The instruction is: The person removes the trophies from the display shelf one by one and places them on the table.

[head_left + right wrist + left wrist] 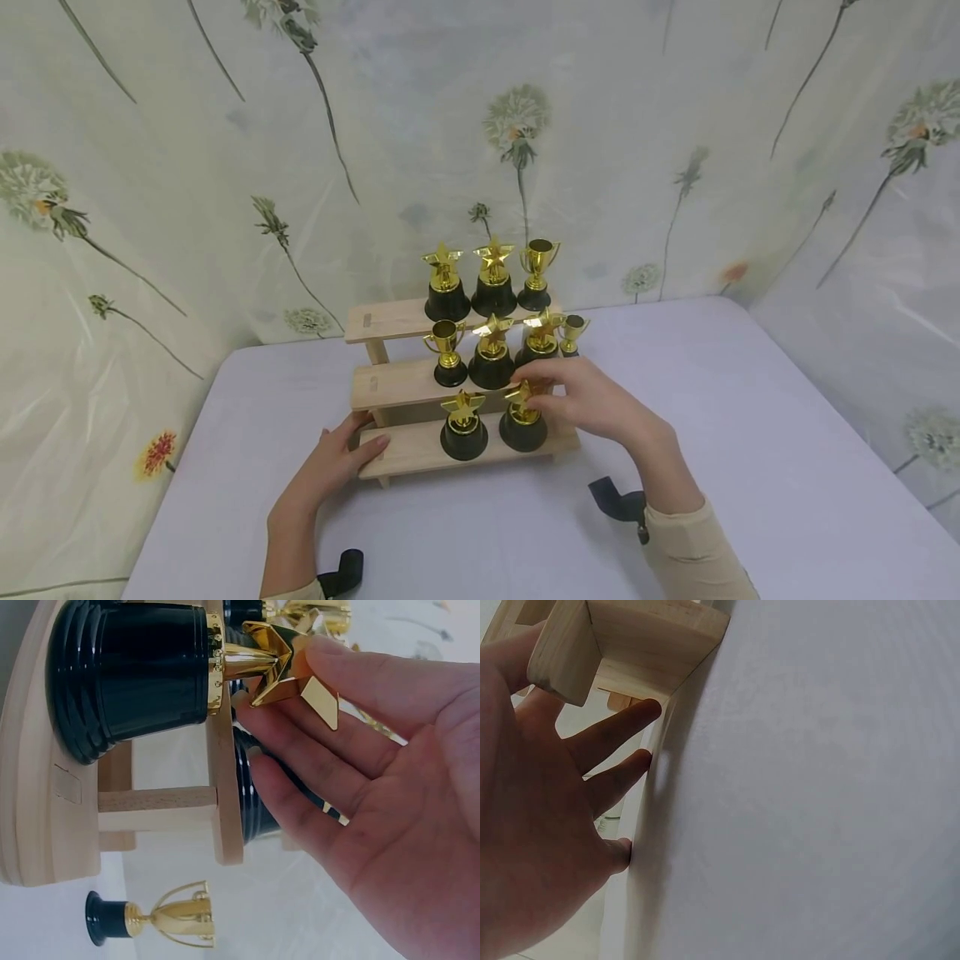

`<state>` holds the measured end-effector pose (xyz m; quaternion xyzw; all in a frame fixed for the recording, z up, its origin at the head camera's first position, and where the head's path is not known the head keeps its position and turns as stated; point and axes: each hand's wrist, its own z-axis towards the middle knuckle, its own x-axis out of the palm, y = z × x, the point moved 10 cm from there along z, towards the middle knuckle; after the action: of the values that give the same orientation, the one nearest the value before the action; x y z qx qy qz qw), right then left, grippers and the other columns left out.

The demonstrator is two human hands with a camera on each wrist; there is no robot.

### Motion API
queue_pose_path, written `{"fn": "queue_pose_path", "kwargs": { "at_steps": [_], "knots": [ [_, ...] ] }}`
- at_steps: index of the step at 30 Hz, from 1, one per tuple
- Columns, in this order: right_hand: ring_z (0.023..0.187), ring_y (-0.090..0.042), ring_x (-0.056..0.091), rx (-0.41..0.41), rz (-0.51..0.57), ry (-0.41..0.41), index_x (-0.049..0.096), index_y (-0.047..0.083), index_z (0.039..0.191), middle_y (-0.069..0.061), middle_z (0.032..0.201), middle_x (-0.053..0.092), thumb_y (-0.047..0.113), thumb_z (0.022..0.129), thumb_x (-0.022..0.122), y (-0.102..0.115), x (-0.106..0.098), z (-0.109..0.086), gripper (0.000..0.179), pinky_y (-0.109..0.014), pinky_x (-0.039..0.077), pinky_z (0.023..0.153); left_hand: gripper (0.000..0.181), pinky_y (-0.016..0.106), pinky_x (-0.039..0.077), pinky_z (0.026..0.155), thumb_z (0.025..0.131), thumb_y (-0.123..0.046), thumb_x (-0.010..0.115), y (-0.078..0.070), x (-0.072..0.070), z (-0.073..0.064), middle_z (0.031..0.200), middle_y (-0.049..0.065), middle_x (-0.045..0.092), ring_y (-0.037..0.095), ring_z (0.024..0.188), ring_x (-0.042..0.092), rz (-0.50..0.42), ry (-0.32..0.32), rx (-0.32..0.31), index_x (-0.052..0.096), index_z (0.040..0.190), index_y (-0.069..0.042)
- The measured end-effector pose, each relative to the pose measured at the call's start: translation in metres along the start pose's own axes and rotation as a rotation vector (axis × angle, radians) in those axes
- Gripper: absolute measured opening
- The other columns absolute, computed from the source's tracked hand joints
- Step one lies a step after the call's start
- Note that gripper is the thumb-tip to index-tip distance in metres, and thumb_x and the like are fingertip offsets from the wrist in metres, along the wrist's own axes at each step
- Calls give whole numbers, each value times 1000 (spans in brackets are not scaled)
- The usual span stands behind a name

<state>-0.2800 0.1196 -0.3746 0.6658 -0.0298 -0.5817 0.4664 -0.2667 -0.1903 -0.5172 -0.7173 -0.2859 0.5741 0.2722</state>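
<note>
A three-tier wooden stand [420, 454] bears gold trophies on black bases. At its left end my left hand [333, 467] grips the bottom shelf [559, 652], thumb on top; the other fingers spread near the tabletop in the left wrist view. My right hand [588, 400] pinches the gold star of a star trophy [523, 429] on the bottom shelf's right part, thumb on one side and fingertips on the other. That trophy's black base [142, 675] sits upright on the shelf. Left of it stands another star trophy [463, 437].
The middle tier holds a cup trophy [450, 371] and two star trophies, one [492, 367] central, one partly behind my right hand. Two star trophies [445, 300] and a cup trophy [535, 296] stand on top. A smaller cup trophy [180, 916] stands on the table beside the stand.
</note>
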Motion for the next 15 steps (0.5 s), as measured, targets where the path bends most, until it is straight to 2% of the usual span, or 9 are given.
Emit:
{"fn": "queue_pose_path", "kwargs": {
  "at_steps": [10,15],
  "knots": [
    [99,-9,65,22,21,16,68,15,123,10,108,71,8,91,70,-6,-4,-3,33,-41,56,93,77,69,-3,120,92,-61,58,0,1,-1,158,14,38,49,151,11,-8,7,-10,39,153,-17],
    [100,-10,65,47,13,19,68,15,123,9,109,71,9,91,71,-10,-7,-5,33,-38,56,91,77,70,-2,119,92,-62,57,-1,2,-2,159,16,37,52,150,7,-5,12,-13,40,152,-17]
  ]
}}
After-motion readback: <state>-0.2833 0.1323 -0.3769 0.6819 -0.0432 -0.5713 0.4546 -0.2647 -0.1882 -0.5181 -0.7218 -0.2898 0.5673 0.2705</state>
